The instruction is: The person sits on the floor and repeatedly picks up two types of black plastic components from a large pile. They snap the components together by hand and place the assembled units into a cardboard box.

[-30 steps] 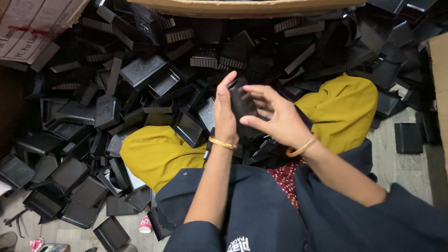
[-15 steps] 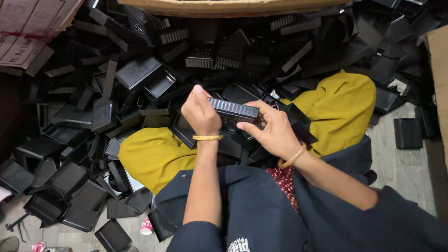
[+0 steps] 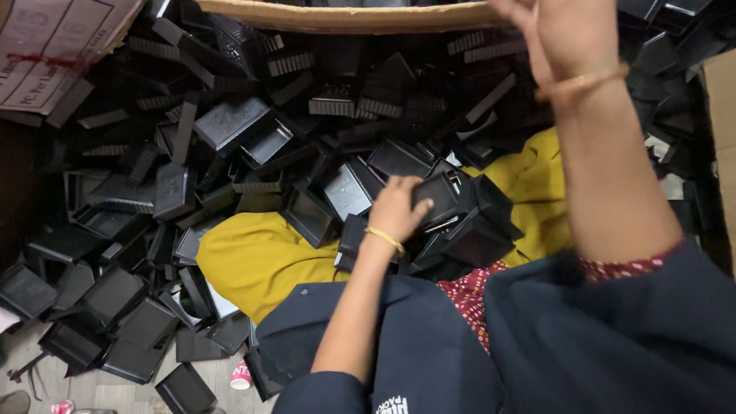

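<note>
Black plastic tray under left hand, cardboard box edge beyond

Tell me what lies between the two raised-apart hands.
Head view: between left hand and raised right hand lie heaped black plastic trays and yellow cloth.

Heaped all around the yellow cloth: black plastic trays and lids, tumbled at every angle. Above that cloth, along the top edge, a long cardboard rim. Up and to the left of it, a cardboard box flap with a red stripe. Below and left of the cloth, bare grey floor, with a small red and white cup lying just beside the nearest trays.
</note>
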